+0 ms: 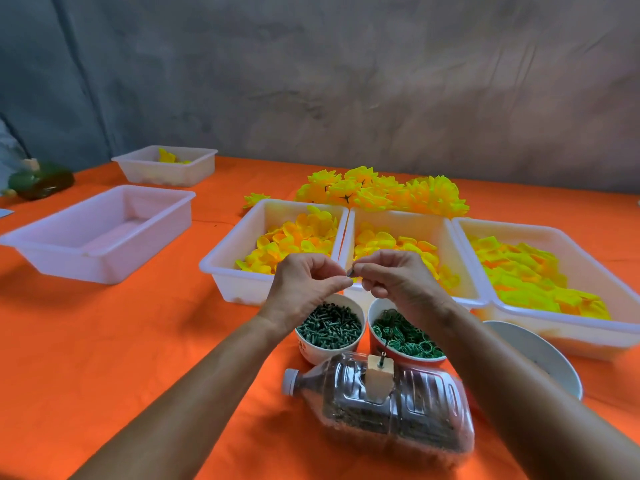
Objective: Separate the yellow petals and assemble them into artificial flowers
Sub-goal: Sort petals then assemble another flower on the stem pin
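Petals [298,244] just beyond hands [349,275]

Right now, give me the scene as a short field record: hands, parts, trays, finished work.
left hand: pinching a small dark piece
right hand: pinching the same piece
cups: green pegs left, green rings right
petal trays: three side by side, all holding yellow petals
empty tray: far left
finished flowers: piled behind the trays
bottle: lying on its side, nearest

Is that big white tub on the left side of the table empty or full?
Empty. The near-left white tub shows only its bare pale floor, while the three tubs ahead hold yellow petals.
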`<state>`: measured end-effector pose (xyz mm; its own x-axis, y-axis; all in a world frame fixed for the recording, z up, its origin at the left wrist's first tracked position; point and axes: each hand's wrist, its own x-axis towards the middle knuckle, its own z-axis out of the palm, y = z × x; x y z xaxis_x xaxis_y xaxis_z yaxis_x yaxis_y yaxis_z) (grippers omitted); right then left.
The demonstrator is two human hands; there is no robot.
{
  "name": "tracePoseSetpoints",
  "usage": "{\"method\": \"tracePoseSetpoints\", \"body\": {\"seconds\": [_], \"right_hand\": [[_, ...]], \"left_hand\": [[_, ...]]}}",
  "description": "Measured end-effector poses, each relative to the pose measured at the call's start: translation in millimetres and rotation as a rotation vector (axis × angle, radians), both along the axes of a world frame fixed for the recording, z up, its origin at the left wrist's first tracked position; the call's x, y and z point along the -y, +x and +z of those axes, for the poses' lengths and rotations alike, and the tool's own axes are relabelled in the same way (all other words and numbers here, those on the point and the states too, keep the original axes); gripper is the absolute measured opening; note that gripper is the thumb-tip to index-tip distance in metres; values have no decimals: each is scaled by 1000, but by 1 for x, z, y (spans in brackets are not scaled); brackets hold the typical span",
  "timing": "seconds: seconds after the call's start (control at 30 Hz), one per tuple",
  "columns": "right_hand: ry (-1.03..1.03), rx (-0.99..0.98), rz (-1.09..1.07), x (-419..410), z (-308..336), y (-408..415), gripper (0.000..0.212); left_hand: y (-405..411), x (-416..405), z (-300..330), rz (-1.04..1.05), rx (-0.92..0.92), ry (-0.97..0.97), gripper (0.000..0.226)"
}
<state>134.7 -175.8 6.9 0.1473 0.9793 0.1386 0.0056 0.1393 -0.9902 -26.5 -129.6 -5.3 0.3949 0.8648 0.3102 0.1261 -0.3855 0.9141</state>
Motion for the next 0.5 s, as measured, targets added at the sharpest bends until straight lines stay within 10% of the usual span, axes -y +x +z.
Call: {"method": "tracePoseSetpoints", "body": {"seconds": [0.3, 0.5], "right_hand": [[58, -8, -21, 22, 20, 0, 10], [234, 447, -107, 43, 49, -3, 11]], "left_hand": [[9, 20, 26, 38, 24, 173, 12], [11, 32, 55, 14, -97, 357, 5]]}}
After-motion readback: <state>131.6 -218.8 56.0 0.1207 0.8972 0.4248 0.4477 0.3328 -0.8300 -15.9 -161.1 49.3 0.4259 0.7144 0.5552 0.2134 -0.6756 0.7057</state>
